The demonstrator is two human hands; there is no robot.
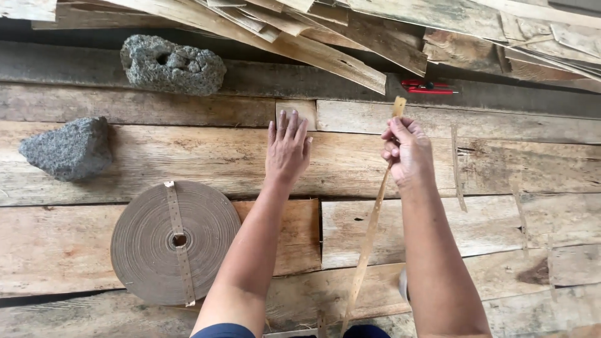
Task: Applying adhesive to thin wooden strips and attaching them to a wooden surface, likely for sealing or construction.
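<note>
My right hand (405, 150) grips a long thin wooden strip (369, 238) near its far end; the strip runs from above my fist back toward my body, tilted. My left hand (288, 149) lies flat, palm down, fingers together, on a weathered plank of the wooden floor (188, 156), its fingertips touching a small pale wood piece (300, 107). It holds nothing. A large flat coil of brown strip (175, 241) lies on the planks to the left of my left forearm, with a perforated strip laid across its centre.
Two grey rough stones sit at left: one (69, 149) near the edge, one (172, 64) farther back. A pile of thin wood veneer sheets (350, 31) crosses the top. A red tool (427, 87) lies beyond my right hand. Loose thin strips (458, 166) lie at right.
</note>
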